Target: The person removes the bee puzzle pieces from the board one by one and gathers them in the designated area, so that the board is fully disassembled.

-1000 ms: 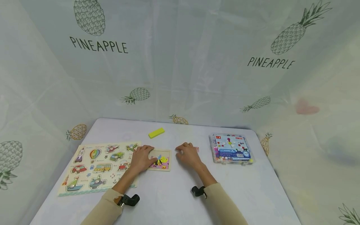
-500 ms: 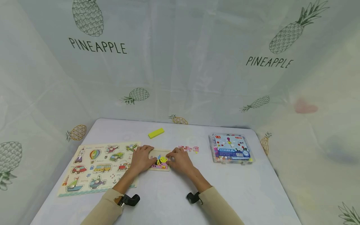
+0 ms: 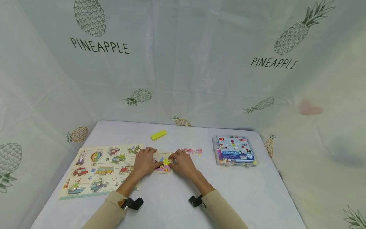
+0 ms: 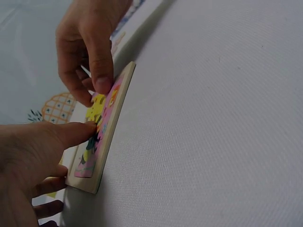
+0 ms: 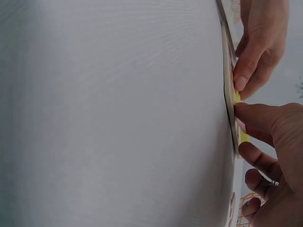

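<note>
Steadying the small wooden puzzle [image 4: 100, 165] on the white table [image 3: 166, 203], the left hand [image 3: 143, 162] lays its thumb, rather straight, upon the picture, while its other fingers spread apart from the thumb at the frame's left end. The right hand [image 3: 184, 162] has its thumb and finger close together over the right side, by the yellow part [image 4: 94, 111]; from where I stand, I cannot tell whether they pinch a piece. The puzzle lies between both hands, beside the vehicle board [image 3: 87, 162].

In my judgement, this step is the fitting of a piece. To do it well, one should hold the frame quiet with the left, line up the knobs of the piece first, and only then press flat, evenly, without force. A tilted piece could lift its neighbours. The loose pink pieces [image 3: 197, 151], just beyond the right hand, are better left undisturbed meanwhile.
</note>
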`<action>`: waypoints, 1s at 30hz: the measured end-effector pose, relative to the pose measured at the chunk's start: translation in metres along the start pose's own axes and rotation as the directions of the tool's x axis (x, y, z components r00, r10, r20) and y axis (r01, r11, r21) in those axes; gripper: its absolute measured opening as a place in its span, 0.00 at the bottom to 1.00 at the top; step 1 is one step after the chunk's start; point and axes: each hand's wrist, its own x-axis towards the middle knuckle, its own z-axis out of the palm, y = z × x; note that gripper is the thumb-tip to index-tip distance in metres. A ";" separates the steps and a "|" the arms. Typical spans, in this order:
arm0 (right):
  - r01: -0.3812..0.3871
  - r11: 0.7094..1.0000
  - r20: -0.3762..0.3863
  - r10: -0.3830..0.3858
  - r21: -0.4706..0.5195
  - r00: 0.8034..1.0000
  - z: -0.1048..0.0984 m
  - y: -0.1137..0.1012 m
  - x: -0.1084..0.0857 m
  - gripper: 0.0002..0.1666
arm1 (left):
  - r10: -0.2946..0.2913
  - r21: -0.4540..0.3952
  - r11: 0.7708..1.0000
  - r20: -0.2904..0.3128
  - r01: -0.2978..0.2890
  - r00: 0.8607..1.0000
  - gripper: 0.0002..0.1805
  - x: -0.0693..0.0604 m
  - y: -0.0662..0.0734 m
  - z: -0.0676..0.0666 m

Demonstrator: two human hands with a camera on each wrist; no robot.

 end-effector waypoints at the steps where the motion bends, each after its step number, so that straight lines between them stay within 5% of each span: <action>1: -0.001 1.000 -0.001 0.001 0.004 1.000 0.000 0.000 0.000 0.15 | -0.001 -0.003 1.000 0.001 0.001 1.000 0.39 0.000 0.000 0.000; 16: 0.010 1.000 -0.036 -0.009 0.028 0.999 0.001 0.000 -0.002 0.15 | 0.003 0.005 1.000 0.015 -0.003 1.000 0.39 0.000 0.001 -0.001; 24: 0.010 0.999 -0.038 -0.009 0.034 0.999 0.002 -0.001 -0.001 0.14 | 0.008 0.053 0.999 0.010 -0.009 1.000 0.50 -0.001 0.001 0.001; 30: 0.005 0.989 -0.024 -0.002 0.147 1.000 0.001 -0.001 0.001 0.08 | 0.004 0.054 0.999 0.008 -0.004 1.000 0.51 -0.002 0.004 -0.001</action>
